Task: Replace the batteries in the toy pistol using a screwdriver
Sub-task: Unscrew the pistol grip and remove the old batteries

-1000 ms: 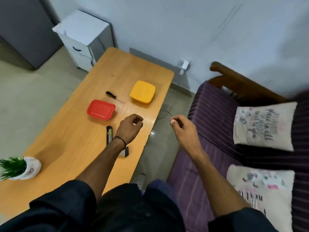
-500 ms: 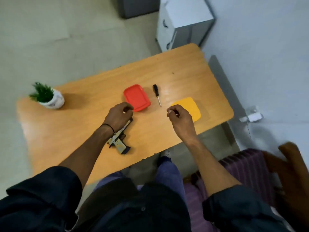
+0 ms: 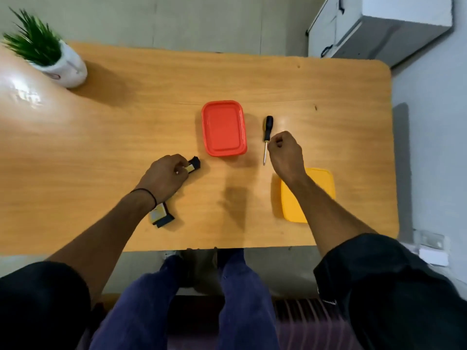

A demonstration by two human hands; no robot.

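Early going: pistol in hand, screwdriver not yet lifted.

The left hand point(image 3: 165, 178) is curled over the toy pistol point(image 3: 161, 215), which lies on the table point(image 3: 101, 147) just left of the red tray point(image 3: 223, 127), on the person's side. The right hand point(image 3: 285, 152), fingers curled, is at the screwdriver point(image 3: 267, 127) lying just right of that tray (whether it has hold, I cannot tell). No loose screw, cover or battery shows, so I judge that unscrewing, swapping and closing all remain.

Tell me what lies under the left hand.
The toy pistol: its black muzzle and its grip stick out past the left hand; its middle is covered.
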